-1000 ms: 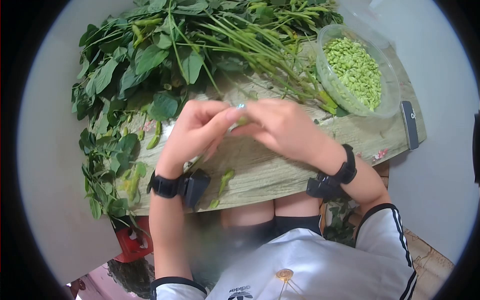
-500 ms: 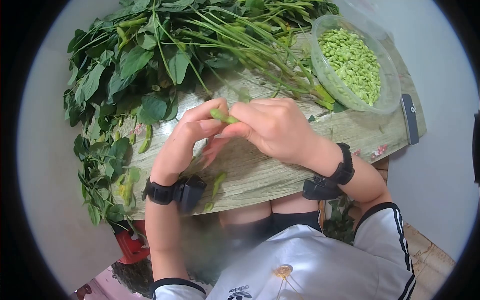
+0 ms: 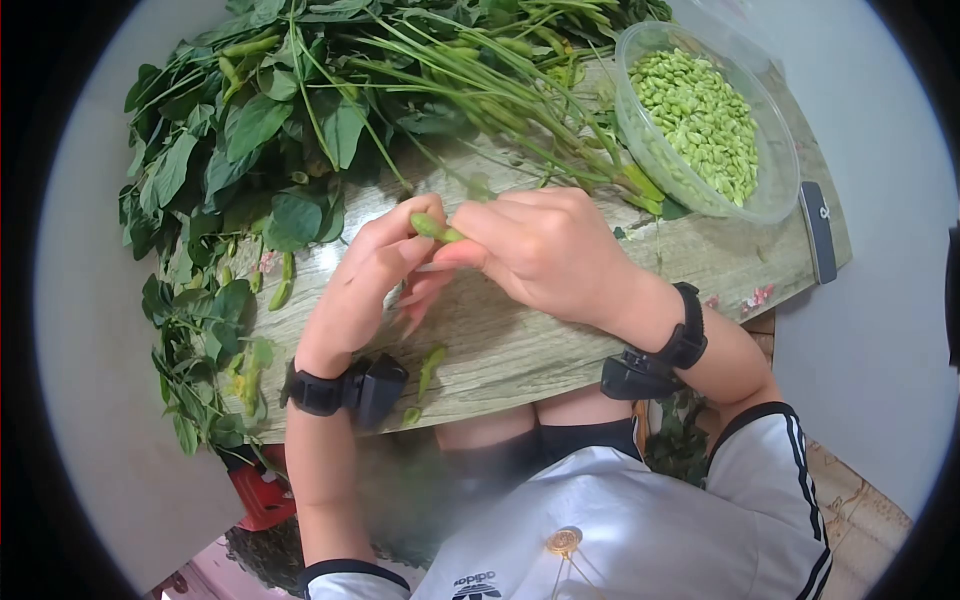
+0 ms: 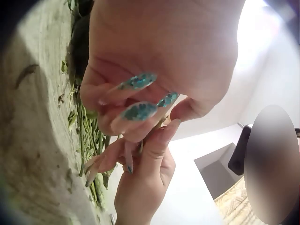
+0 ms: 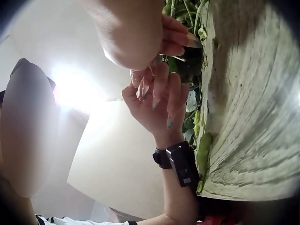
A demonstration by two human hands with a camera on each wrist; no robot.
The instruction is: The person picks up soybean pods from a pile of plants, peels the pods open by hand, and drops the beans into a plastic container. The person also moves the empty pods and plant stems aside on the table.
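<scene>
A green pod (image 3: pixel 432 228) is held between the two hands above the table in the head view. My left hand (image 3: pixel 362 270) pinches its left end with thumb and index finger, the other fingers curled below. At its right end my right hand (image 3: pixel 545 250) grips it, fingers bent and thumb underneath. In the left wrist view, my left hand (image 4: pixel 159 56) shows glittery blue nails and meets my right hand (image 4: pixel 140 187); fingers mostly cover the pod there. The right wrist view has my left hand (image 5: pixel 161 105) below my right hand (image 5: pixel 131 37), fingertips close together.
Leafy stalks (image 3: pixel 270 110) with pods cover the table's (image 3: pixel 520 350) back and left side. A clear tub (image 3: pixel 780 190) of shelled green beans (image 3: pixel 700 125) stands at the back right, beside a dark phone-like object (image 3: pixel 818 235). Loose pods (image 3: pixel 431 368) lie near the front edge.
Both hands have shifted slightly left in the head view. The pod, mostly covered by fingers a second ago, now shows between them. The scene has moved a little up and left.
</scene>
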